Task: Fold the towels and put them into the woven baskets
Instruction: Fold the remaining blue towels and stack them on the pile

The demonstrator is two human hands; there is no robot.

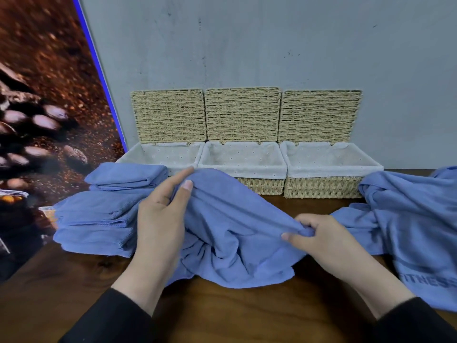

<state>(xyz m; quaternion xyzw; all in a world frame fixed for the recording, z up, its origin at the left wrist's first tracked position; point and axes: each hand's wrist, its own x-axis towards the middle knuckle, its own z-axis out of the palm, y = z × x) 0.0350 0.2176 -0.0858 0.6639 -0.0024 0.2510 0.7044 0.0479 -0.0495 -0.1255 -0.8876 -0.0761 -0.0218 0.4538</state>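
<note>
Head view: left hand (158, 219) and right hand (319, 236) both pinched shut on crumpled blue towel (230, 231) before three baskets (259, 185).

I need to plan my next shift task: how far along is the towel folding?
Done: folded towels stacked at left. In hand: left hand and right hand grip a crumpled towel. Left: the unfolded heap at right, and all three baskets look empty.
</note>
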